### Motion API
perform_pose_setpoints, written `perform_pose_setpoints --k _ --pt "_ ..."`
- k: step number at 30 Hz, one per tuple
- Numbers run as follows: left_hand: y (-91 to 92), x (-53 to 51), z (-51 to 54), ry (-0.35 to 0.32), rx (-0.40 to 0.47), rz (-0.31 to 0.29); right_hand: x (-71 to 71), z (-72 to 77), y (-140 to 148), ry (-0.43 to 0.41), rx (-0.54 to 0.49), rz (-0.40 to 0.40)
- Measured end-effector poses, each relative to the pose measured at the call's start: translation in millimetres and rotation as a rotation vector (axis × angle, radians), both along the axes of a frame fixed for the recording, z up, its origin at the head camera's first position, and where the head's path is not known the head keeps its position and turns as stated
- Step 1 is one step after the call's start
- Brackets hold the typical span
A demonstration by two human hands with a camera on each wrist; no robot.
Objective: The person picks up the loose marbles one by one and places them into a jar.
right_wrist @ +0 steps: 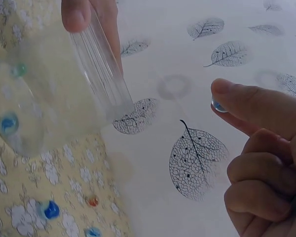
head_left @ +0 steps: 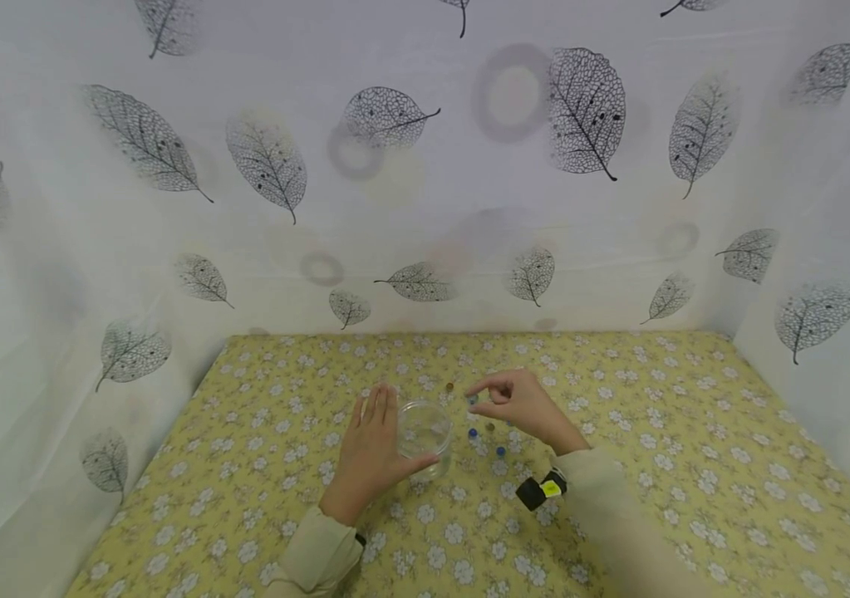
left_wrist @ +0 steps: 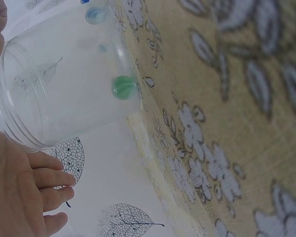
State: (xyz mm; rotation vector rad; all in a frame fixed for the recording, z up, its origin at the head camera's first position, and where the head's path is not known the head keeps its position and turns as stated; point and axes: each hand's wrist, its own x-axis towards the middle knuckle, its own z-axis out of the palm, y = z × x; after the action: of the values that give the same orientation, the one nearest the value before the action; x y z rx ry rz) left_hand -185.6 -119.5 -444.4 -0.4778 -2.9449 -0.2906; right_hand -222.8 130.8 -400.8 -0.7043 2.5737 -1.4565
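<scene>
A clear jar (head_left: 425, 425) without a lid stands upright on the table. My left hand (head_left: 370, 453) holds it near the rim, thumb across the near side and the other fingers along the left. Through the jar's wall I see a green marble (left_wrist: 124, 87) and a blue marble (right_wrist: 10, 123) near its bottom. To the right of the jar and apart from it, my right hand (head_left: 525, 409) pinches a clear-blue marble (right_wrist: 218, 104) between thumb and forefinger. The other fingers of that hand are curled in.
Several loose marbles lie right of the jar: a dark blue one (head_left: 473, 433), another blue one (head_left: 501, 451), and a brownish one (head_left: 450, 386) farther back. A yellow flowered cloth (head_left: 245, 515) covers the table. A leaf-patterned white curtain (head_left: 439, 199) surrounds its back and sides.
</scene>
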Motion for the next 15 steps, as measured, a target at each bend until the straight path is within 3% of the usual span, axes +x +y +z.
perform_pose_setpoints --k 15 --pt "0.1 1.4 0.7 0.029 -0.002 -0.008 -2.9 -20.5 -25.5 -0.025 -0.016 0.075"
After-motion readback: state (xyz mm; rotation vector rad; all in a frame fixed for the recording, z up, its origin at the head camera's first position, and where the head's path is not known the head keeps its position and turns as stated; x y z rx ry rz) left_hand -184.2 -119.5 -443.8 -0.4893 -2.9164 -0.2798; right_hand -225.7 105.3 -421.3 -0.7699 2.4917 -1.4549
